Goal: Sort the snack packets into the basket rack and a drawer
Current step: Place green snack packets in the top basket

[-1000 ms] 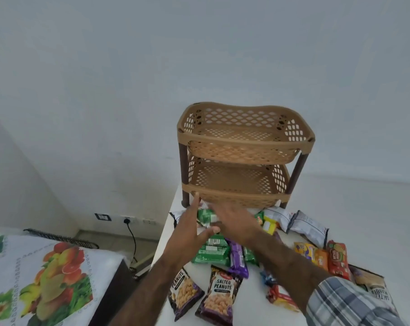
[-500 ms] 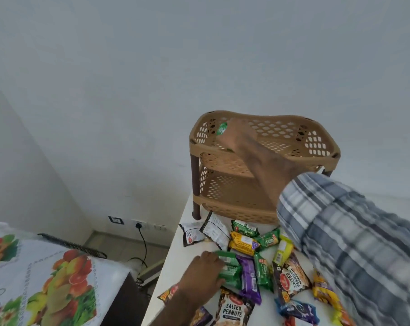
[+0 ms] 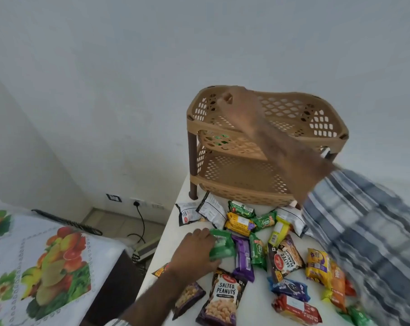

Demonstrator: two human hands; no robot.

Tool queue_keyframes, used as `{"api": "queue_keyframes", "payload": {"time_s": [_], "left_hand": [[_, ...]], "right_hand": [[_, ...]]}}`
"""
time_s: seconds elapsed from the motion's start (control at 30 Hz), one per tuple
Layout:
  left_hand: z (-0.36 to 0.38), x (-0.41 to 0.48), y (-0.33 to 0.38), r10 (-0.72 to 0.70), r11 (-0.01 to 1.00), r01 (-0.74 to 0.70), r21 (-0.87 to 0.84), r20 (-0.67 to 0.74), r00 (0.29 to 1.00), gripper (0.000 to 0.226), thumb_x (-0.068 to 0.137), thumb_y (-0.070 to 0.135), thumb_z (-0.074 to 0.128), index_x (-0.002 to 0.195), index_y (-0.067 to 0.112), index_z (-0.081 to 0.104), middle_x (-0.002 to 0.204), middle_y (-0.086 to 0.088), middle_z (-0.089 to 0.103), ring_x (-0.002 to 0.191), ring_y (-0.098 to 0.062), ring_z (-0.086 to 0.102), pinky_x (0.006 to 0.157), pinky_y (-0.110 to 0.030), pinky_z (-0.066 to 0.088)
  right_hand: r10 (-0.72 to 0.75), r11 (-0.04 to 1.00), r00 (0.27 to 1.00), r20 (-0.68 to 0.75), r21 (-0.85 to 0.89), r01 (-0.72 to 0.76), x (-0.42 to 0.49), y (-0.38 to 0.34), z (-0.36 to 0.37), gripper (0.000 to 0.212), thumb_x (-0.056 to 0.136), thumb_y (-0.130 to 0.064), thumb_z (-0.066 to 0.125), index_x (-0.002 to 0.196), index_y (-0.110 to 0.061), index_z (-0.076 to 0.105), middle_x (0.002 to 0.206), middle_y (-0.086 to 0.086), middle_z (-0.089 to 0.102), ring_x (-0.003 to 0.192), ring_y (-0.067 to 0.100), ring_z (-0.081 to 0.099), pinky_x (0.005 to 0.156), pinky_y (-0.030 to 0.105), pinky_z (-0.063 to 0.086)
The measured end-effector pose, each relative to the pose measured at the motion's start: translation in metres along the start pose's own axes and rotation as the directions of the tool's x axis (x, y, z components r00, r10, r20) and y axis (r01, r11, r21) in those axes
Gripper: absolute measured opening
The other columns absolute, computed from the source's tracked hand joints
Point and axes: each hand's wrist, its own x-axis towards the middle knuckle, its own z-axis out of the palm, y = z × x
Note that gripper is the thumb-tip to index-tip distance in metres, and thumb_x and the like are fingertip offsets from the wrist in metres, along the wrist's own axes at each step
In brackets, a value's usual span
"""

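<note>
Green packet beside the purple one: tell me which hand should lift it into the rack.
Left. The left hand grips the green packet at its edge; the right hand is up over the top basket, far from the table.

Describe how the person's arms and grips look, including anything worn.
Both are bare: the left grip and right grip show no gloves. The right sleeve is a grey, white and dark check, ending at the forearm. A striped cuff edges the left arm at the frame's bottom.
</note>
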Motion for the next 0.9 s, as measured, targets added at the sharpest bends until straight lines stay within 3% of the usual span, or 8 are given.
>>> {"api": "queue_keyframes", "payload": {"time_s": [0.13,0.23,0.37,0.43,0.53,0.67,0.77,0.9], "left_hand": [[-0.031,-0.002,0.006,-0.269,0.748,0.220,-0.626,0.016,0.963,0.035,0.076,0.069,0.065,0.100,0.043,0.061,0.097,0.018,0.064,0.083,0.001,0.064,0.063,-0.016,0.051],[-0.053,0.007,0.012,-0.313,0.408,0.211,-0.888,0.081,0.946,0.041,0.083,0.068,0.066,0.101,0.032,0.073,0.092,0.007,0.076,0.078,-0.006,0.071,0.069,-0.029,0.060],[-0.076,0.019,0.023,-0.211,-0.025,0.079,-0.997,0.082,0.974,0.045,0.097,0.051,0.060,0.118,0.013,0.072,0.113,-0.016,0.075,0.105,-0.033,0.071,0.085,-0.038,0.059],[-0.082,0.023,0.027,-0.160,-0.086,0.032,-0.996,0.045,0.986,0.042,0.103,0.045,0.052,0.123,0.014,0.071,0.121,-0.019,0.072,0.114,-0.037,0.067,0.096,-0.046,0.056],[-0.091,0.030,0.036,-0.119,-0.135,-0.024,-0.991,-0.008,0.993,0.042,0.103,0.048,0.048,0.125,0.021,0.071,0.126,-0.015,0.070,0.118,-0.032,0.066,0.097,-0.042,0.057],[-0.096,0.037,0.046,-0.253,-0.096,-0.144,-0.985,-0.116,0.961,0.046,0.099,0.059,0.047,0.113,0.025,0.075,0.110,-0.007,0.076,0.097,-0.022,0.073,0.079,-0.030,0.060],[-0.081,0.041,0.044,-0.362,0.316,-0.098,-0.944,-0.216,0.907,0.038,0.094,0.063,0.050,0.091,0.033,0.073,0.085,0.004,0.072,0.076,-0.006,0.067,0.065,-0.026,0.055],[-0.041,0.041,0.030,-0.246,0.816,0.112,-0.567,-0.166,0.955,0.016,0.099,0.045,0.056,0.108,0.038,0.067,0.107,0.016,0.064,0.096,-0.001,0.061,0.081,-0.024,0.052]], "right_hand": [[-0.133,0.968,0.969,-0.208,0.181,0.172,-0.078,0.011,-0.008,0.014,0.097,-0.037,0.053,0.087,-0.031,0.062,0.071,-0.019,0.058,0.061,-0.009,0.053,0.053,0.007,0.041],[0.004,0.993,0.999,-0.051,0.121,0.002,-0.138,0.029,0.009,0.010,0.093,-0.044,0.058,0.097,-0.035,0.060,0.084,-0.022,0.061,0.071,-0.010,0.059,0.056,0.006,0.042],[0.315,0.829,0.775,0.547,0.240,-0.506,-0.173,0.050,0.016,0.078,0.081,-0.054,0.074,0.146,-0.028,0.038,0.124,-0.012,0.055,0.110,0.014,0.061,0.085,0.037,0.057],[0.274,0.782,0.730,0.626,0.297,-0.548,-0.178,0.053,0.017,0.059,0.084,-0.038,0.077,0.134,-0.022,0.050,0.115,-0.009,0.062,0.100,0.016,0.067,0.081,0.044,0.062],[0.228,0.814,0.808,0.544,0.349,-0.465,-0.177,0.051,0.016,0.034,0.081,-0.030,0.079,0.111,-0.024,0.063,0.098,-0.004,0.069,0.079,0.010,0.072,0.065,0.039,0.064],[0.160,0.906,0.882,0.443,0.289,-0.309,-0.158,0.039,-0.002,0.036,0.076,-0.034,0.082,0.105,-0.028,0.061,0.091,-0.012,0.067,0.073,-0.001,0.069,0.057,0.020,0.058],[0.077,0.932,0.937,0.340,0.309,-0.189,-0.119,0.023,-0.025,0.056,0.078,-0.031,0.082,0.126,-0.029,0.054,0.092,-0.019,0.060,0.074,-0.018,0.063,0.052,0.008,0.050],[0.112,0.937,0.976,0.185,0.308,-0.166,-0.034,0.009,-0.051,0.061,0.077,-0.030,0.084,0.125,-0.022,0.047,0.096,-0.007,0.061,0.067,0.010,0.071,0.050,0.020,0.056]]}}
